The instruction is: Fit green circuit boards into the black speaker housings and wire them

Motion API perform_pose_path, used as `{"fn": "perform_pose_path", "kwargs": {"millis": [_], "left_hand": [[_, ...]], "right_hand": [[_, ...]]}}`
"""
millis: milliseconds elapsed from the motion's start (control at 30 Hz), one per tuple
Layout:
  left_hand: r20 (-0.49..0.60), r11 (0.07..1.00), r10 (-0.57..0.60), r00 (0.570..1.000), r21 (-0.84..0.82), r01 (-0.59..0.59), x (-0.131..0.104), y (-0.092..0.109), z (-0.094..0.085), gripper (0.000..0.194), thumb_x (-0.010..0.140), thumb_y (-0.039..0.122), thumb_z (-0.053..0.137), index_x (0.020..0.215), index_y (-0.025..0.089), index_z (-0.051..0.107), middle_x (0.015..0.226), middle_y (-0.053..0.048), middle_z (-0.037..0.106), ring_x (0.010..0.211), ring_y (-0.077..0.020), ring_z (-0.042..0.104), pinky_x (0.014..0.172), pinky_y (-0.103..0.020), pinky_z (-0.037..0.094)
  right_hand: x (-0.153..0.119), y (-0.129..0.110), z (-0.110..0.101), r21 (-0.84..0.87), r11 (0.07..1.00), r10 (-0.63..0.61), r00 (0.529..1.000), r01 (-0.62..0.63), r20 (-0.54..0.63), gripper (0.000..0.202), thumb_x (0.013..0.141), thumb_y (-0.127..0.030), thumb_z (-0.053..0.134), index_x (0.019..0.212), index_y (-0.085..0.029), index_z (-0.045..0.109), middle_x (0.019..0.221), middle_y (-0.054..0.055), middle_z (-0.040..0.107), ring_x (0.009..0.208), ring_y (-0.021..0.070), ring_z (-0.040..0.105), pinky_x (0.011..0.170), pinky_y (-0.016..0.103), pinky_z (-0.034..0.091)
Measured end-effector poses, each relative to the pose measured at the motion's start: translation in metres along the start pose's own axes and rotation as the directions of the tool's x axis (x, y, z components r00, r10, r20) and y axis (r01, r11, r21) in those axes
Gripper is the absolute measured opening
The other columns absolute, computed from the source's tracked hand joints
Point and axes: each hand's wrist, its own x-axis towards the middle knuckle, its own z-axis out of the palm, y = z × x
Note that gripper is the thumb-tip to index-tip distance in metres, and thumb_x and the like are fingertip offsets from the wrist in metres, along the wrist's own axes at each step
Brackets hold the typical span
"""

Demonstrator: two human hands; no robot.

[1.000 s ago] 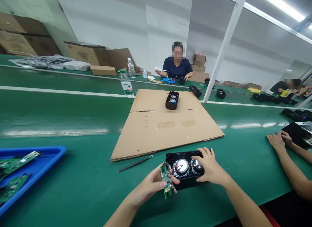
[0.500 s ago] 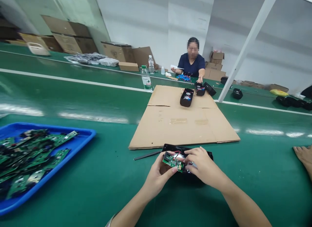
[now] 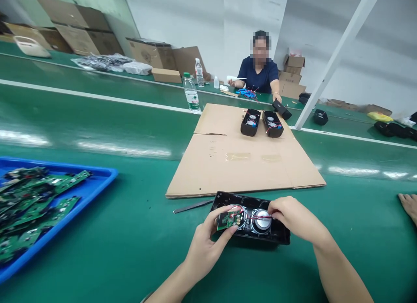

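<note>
Circuit board in one hand, speaker wires in the other

The left-hand grip [image 3: 208, 235] is closed on a small green circuit board [image 3: 228, 220], thumb at its near edge and fingers behind it. The right-hand grip [image 3: 295, 214] is closed too — its fingertips pinch thin red and black wires [image 3: 258, 217], which cross above a round speaker driver [image 3: 261, 225].

The board is held over the left part of a black speaker housing [image 3: 282, 237], which lies open side up on the green table [image 3: 146, 255]. A second driver sits there, partly hidden by the board and fingers. Tweezers [image 3: 192, 206] lie at the housing's left corner; whether they touch it cannot be told.

Just beyond lies a cardboard sheet [image 3: 237, 177] with two strips of tape. Near its far edge, two open speaker housings [image 3: 250, 128] stand side by side, wires trailing out of them. Beside them a black casing [image 3: 282, 110] is tilted, and a co-worker [image 3: 259, 73] in a dark blue shirt has one hand at it.

To the left, a blue tray [image 3: 104, 175] holds a heap of loose boards [image 3: 65, 186]. A green-capped water bottle [image 3: 191, 97] stands left of the cardboard's far corner. Another person's hand [image 3: 408, 206] rests at the right edge.
</note>
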Motion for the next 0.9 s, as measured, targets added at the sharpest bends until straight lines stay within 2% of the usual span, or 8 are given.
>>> {"fn": "perform_pose_path", "kwargs": {"millis": [100, 200, 267, 400, 567, 767, 900], "left_hand": [[-0.034, 0.973, 0.182, 0.983, 0.148, -0.175, 0.000, 0.003, 0.001, 0.035, 0.077, 0.022, 0.049, 0.111, 0.024, 0.039, 0.102, 0.005, 0.056, 0.091, 0.0044, 0.055, 0.077, 0.001, 0.046], [-0.058, 0.919, 0.312, 0.948, 0.270, -0.286, 0.002, 0.006, 0.001, 0.042, 0.075, 0.017, 0.051, 0.113, 0.027, 0.037, 0.100, 0.007, 0.057, 0.091, 0.0045, 0.056, 0.077, 0.001, 0.046], [-0.070, 0.900, 0.347, 0.935, 0.306, -0.310, 0.003, 0.008, 0.001, 0.042, 0.074, 0.017, 0.052, 0.113, 0.025, 0.037, 0.098, 0.006, 0.058, 0.090, 0.0036, 0.056, 0.075, 0.000, 0.046], [-0.076, 0.882, 0.366, 0.928, 0.348, -0.319, 0.004, 0.009, 0.001, 0.042, 0.074, 0.017, 0.052, 0.113, 0.020, 0.038, 0.097, 0.004, 0.058, 0.091, 0.0009, 0.057, 0.077, -0.002, 0.047], [-0.073, 0.838, 0.408, 0.910, 0.425, -0.342, 0.004, 0.012, 0.002, 0.041, 0.073, 0.018, 0.054, 0.111, 0.017, 0.039, 0.095, 0.002, 0.059, 0.085, 0.0019, 0.058, 0.072, 0.001, 0.046], [-0.058, 0.829, 0.406, 0.912, 0.442, -0.341, 0.004, 0.014, 0.003, 0.042, 0.073, 0.017, 0.054, 0.111, 0.017, 0.038, 0.095, 0.002, 0.059, 0.085, 0.0034, 0.057, 0.074, 0.002, 0.045], [-0.048, 0.855, 0.347, 0.937, 0.428, -0.295, 0.004, 0.013, 0.003, 0.042, 0.073, 0.017, 0.054, 0.112, 0.019, 0.037, 0.096, 0.004, 0.059, 0.087, 0.0040, 0.057, 0.073, 0.003, 0.045]], "right_hand": [[-0.003, -0.002, 0.000, 0.048, 0.984, -0.167, 0.983, 0.170, -0.072, 0.018, 0.082, -0.009, 0.041, 0.084, -0.015, 0.058, 0.085, -0.001, 0.056, 0.080, 0.0079, 0.045, 0.069, 0.020, 0.034], [-0.005, -0.009, 0.003, -0.001, 0.912, -0.405, 0.899, 0.410, -0.166, 0.018, 0.084, -0.008, 0.040, 0.089, -0.015, 0.056, 0.081, -0.001, 0.055, 0.077, 0.0083, 0.041, 0.064, 0.019, 0.034], [-0.004, -0.012, 0.006, -0.032, 0.882, -0.468, 0.863, 0.471, -0.191, 0.018, 0.086, -0.009, 0.039, 0.093, -0.015, 0.055, 0.083, -0.002, 0.055, 0.078, 0.0083, 0.040, 0.064, 0.019, 0.034], [0.001, -0.010, 0.009, -0.066, 0.897, -0.440, 0.870, 0.437, -0.221, 0.020, 0.083, -0.004, 0.040, 0.094, -0.014, 0.053, 0.087, -0.002, 0.054, 0.083, 0.0089, 0.040, 0.069, 0.021, 0.036], [0.003, -0.005, 0.010, -0.157, 0.902, -0.430, 0.869, 0.402, -0.245, 0.025, 0.077, 0.004, 0.041, 0.093, -0.012, 0.053, 0.087, 0.000, 0.052, 0.083, 0.0101, 0.038, 0.068, 0.023, 0.034], [-0.008, -0.015, 0.009, -0.234, 0.875, -0.463, 0.874, 0.423, -0.151, 0.020, 0.074, 0.007, 0.039, 0.079, -0.010, 0.048, 0.066, 0.001, 0.044, 0.069, 0.0109, 0.028, 0.061, 0.025, 0.020], [-0.019, -0.019, 0.011, -0.244, 0.883, -0.427, 0.902, 0.401, -0.063, 0.026, 0.071, 0.007, 0.039, 0.085, -0.013, 0.048, 0.071, 0.001, 0.046, 0.067, 0.0107, 0.030, 0.060, 0.025, 0.020]]}}
